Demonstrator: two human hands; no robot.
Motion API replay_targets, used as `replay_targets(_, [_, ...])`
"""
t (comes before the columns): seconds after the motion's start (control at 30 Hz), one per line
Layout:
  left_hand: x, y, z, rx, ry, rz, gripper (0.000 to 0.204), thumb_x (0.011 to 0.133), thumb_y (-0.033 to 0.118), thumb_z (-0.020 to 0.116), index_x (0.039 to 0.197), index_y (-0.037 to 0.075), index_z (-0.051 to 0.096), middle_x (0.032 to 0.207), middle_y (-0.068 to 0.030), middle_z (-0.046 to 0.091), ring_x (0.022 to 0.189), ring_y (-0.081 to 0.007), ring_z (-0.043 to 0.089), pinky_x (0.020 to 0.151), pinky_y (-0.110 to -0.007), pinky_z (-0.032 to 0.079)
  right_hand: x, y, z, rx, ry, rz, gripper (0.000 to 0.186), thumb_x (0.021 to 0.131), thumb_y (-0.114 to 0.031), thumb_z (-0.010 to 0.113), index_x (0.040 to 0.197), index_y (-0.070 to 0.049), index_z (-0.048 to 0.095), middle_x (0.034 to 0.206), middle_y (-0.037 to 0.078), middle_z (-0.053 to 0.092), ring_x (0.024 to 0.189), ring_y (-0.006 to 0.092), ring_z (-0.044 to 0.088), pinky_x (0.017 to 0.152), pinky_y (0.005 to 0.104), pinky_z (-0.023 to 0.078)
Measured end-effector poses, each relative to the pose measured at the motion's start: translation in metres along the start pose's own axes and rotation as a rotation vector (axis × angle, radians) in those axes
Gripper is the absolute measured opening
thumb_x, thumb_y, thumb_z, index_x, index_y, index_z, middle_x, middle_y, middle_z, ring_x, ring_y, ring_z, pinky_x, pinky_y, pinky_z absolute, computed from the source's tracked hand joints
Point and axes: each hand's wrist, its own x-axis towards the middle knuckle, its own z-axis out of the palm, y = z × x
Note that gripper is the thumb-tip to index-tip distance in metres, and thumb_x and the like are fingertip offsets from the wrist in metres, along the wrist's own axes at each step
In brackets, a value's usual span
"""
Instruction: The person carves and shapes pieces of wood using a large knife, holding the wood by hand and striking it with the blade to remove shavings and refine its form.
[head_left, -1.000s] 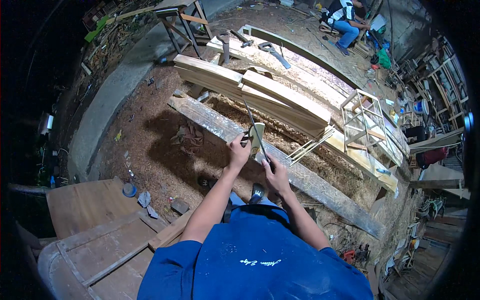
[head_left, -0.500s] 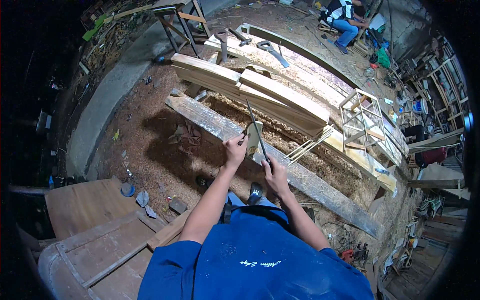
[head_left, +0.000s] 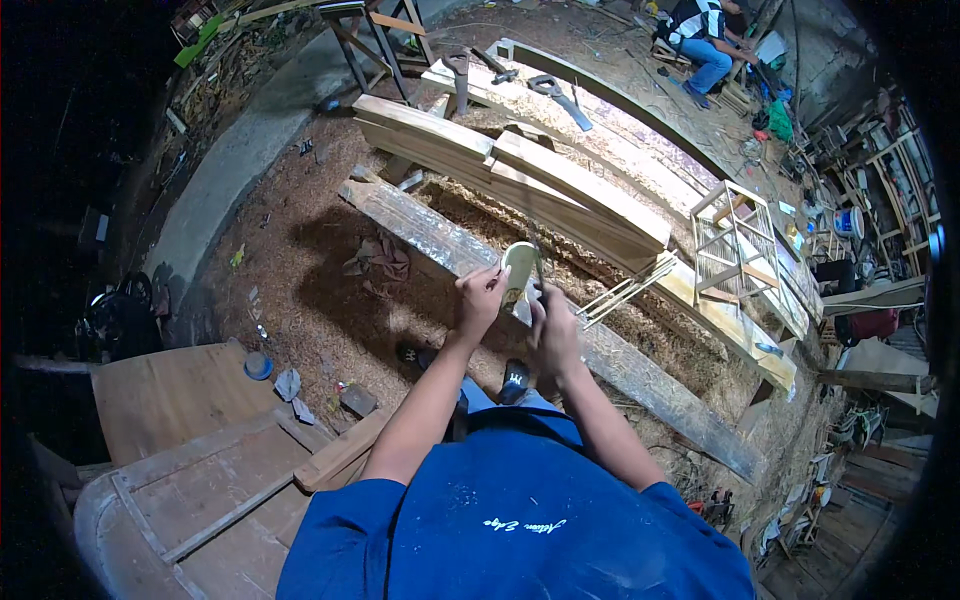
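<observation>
Plywood sheet (head_left: 165,400), just the one, down to the lower left of the grip; nearer in, one crumpled rag (head_left: 383,260). Beyond the hands, two handsaws (head_left: 562,103) and one hammer (head_left: 495,66). Now the left hand (head_left: 482,295), thumb and fingers pinched onto one pale curved workpiece (head_left: 519,270), and there it is between the hands, over the weathered plank (head_left: 640,375): cream-green, round-topped, brighter along its rim. Below the grip, one blue shirt (head_left: 560,565) carries a single line of white lettering (head_left: 525,525). By the workpiece's right edge, one slim dark tool (head_left: 539,262), the right hand (head_left: 555,325) wrapped round its lower end, a bit blurred; whether tool and workpiece touch, I can't tell. Right of the grip, several thin sticks (head_left: 630,290), then one seated person (head_left: 705,55) far beyond, and one open wooden frame (head_left: 735,268).
</observation>
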Motion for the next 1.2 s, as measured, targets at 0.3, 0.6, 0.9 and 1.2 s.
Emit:
replay_targets(0.3, [-0.003,0.010,-0.004,0.024,-0.007,-0.051,0.023,0.088,0.013,0.072,0.106,-0.001,0.074,0.083,-0.0214,0.070,0.072,-0.0320,0.071,0.063,-0.038,0.054,-0.013,0.057,0.026,-0.147,-0.175,0.114,0.025,0.101,-0.022,0.055,0.101,0.002,0.047,0.080,0.031,0.062,0.077,0.0525,0.062,0.060,0.0582,0.046])
replay_targets(0.6, [0.025,0.013,-0.018,0.034,-0.024,-0.059,0.022,0.092,0.019,0.069,0.097,-0.002,0.074,0.085,-0.0200,0.073,0.075,-0.0305,0.072,0.069,-0.039,0.055,-0.018,0.048,0.029,-0.135,-0.234,0.527,0.051,0.100,-0.045,0.055,0.100,0.005,0.060,0.089,0.036,0.064,0.092,0.0545,0.061,0.081,0.0593,0.048])
replay_targets(0.9, [0.183,0.047,-0.019,0.430,-0.122,0.476,0.063,0.104,0.059,0.027,0.149,0.020,0.047,0.162,-0.0156,0.028,0.151,-0.0439,0.012,0.122,-0.062,0.001,-0.021,0.052,0.025,-0.258,-0.252,0.491,0.048,0.097,-0.044,0.058,0.092,0.003,0.063,0.083,0.034,0.065,0.081,0.0528,0.064,0.074,0.0584,0.052])
replay_targets(1.2, [0.168,0.001,0.033,0.560,-0.409,0.451,0.074,0.099,0.069,0.009,0.150,0.029,0.046,0.166,-0.0092,0.021,0.155,-0.0331,0.002,0.117,-0.064,-0.014,-0.015,0.047,0.038,-0.339,-0.241,0.576,0.046,0.093,-0.045,0.061,0.092,0.001,0.063,0.078,0.032,0.067,0.079,0.0495,0.067,0.072,0.0572,0.055])
